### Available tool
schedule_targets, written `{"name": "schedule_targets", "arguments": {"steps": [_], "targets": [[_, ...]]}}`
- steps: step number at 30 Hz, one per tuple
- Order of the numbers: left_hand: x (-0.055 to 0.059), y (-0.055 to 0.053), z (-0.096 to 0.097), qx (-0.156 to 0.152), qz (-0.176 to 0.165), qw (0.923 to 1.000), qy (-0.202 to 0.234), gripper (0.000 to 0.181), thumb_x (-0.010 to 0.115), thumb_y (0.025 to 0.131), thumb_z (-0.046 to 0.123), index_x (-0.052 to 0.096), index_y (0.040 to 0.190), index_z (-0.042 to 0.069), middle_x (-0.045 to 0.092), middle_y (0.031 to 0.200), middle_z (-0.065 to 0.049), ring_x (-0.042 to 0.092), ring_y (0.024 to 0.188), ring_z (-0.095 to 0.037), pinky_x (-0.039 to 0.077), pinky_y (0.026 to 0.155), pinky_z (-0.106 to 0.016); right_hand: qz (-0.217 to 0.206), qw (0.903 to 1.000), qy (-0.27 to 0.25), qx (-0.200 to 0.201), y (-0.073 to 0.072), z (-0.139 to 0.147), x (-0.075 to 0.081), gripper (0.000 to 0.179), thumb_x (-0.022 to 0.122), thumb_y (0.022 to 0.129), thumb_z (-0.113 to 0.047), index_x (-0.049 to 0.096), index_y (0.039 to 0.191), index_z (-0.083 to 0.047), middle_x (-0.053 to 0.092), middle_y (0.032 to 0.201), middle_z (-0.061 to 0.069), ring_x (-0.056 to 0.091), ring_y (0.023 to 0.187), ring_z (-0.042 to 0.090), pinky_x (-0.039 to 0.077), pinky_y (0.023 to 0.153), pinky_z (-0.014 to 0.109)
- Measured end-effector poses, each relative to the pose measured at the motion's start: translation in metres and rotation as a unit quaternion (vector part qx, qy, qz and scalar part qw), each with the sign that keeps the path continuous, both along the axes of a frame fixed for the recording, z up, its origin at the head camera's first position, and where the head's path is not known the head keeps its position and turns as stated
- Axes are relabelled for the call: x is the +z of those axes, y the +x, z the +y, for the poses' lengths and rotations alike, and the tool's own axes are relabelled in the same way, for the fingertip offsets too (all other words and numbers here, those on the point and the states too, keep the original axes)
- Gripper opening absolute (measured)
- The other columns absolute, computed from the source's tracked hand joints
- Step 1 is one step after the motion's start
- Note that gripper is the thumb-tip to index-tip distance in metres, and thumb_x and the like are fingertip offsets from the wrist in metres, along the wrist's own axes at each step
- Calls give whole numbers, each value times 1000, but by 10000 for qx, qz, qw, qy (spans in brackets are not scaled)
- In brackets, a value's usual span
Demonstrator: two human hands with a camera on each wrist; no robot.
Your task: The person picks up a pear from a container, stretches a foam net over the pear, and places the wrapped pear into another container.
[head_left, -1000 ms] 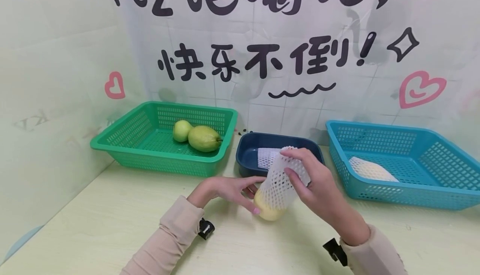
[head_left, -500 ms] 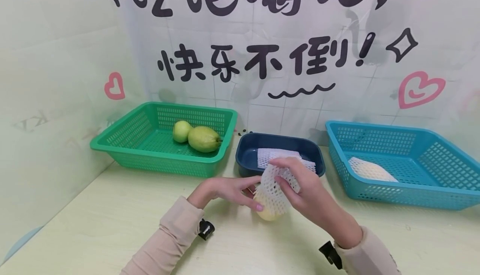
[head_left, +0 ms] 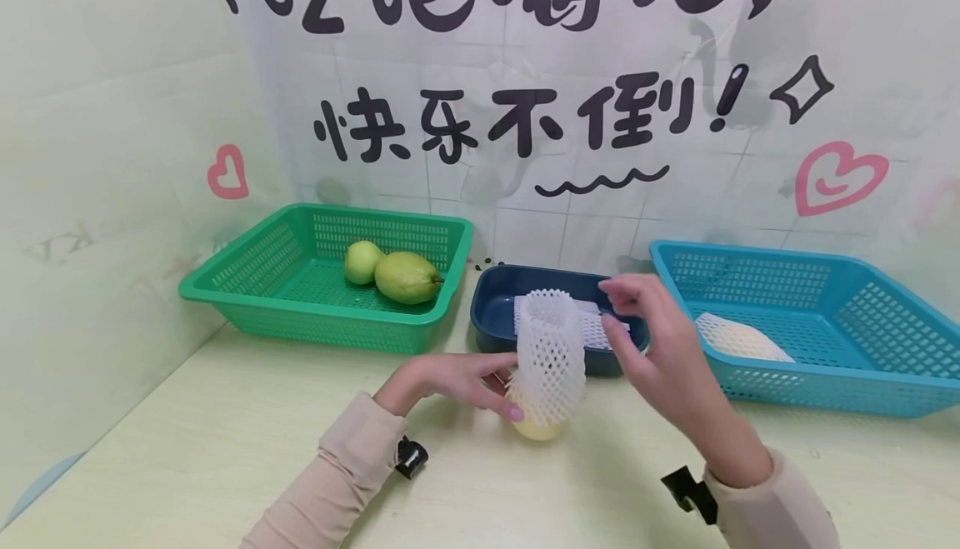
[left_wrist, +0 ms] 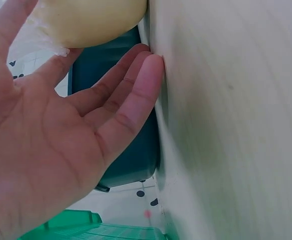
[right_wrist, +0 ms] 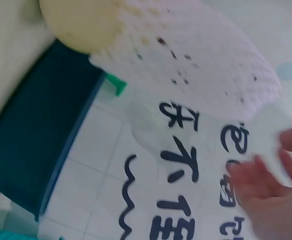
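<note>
A round pale yellow fruit [head_left: 538,430] rests on the table with a white foam net sleeve [head_left: 553,357] over its upper part. The sleeve's loose end stands up above the fruit. My left hand [head_left: 467,382] pinches the fruit's left side between thumb and index finger. Its other fingers extend loosely beneath, as the left wrist view shows. To the right of the sleeve and apart from it, my right hand [head_left: 663,357] is raised with bent, loose fingers and holds nothing. In the right wrist view the fingers [right_wrist: 256,177] are blurred.
A dark blue tray [head_left: 491,328] with more foam sleeves [head_left: 596,324] stands right behind the fruit. At left is a green basket [head_left: 330,324] holding a green apple-like fruit [head_left: 363,262] and a larger green fruit [head_left: 407,276]. A blue basket [head_left: 825,386] at right contains a sleeved fruit [head_left: 742,338].
My right hand pushed the sleeve down on the fruit, then let go and moved right. The sleeve's end now stands upright by itself. My left hand has stayed on the fruit.
</note>
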State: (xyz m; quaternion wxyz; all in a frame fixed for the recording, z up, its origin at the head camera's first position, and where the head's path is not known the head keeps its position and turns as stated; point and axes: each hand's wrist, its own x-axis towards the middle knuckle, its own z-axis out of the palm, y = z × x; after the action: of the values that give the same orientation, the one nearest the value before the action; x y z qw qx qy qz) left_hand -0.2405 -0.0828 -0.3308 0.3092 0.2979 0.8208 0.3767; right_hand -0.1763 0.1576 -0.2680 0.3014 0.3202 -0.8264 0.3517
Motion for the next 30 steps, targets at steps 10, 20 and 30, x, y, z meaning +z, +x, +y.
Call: {"name": "schedule_targets", "arguments": {"steps": [10, 20, 30], "targets": [[0, 0, -3, 91, -159, 9998, 30, 67, 70, 83, 23, 34, 140, 19, 54, 117, -1, 52, 106, -14, 49, 80, -27, -3118, 9212, 2315, 258, -9, 7, -10, 34, 67, 85, -15, 56, 113, -1, 63, 101, 7, 59, 89, 20, 51, 77, 36], [-1, -2, -3, -2, -151, 9998, 91, 65, 70, 83, 21, 37, 138, 18, 55, 116, 1, 53, 105, -13, 47, 83, -26, -3544, 9157, 1740, 747, -16, -5, -28, 63, 74, 78, -29, 43, 126, -3, 57, 117, 8, 56, 103, 24, 49, 86, 39], [0, -1, -1, -11, 12, 10000, -17, 65, 71, 82, 20, 38, 137, 19, 52, 119, 3, 50, 108, -12, 42, 94, -27, -3491, 9177, 1524, 1132, -21, -9, -42, 57, 73, 80, -29, 48, 126, -6, 61, 116, 6, 58, 95, 17, 49, 77, 25]]}}
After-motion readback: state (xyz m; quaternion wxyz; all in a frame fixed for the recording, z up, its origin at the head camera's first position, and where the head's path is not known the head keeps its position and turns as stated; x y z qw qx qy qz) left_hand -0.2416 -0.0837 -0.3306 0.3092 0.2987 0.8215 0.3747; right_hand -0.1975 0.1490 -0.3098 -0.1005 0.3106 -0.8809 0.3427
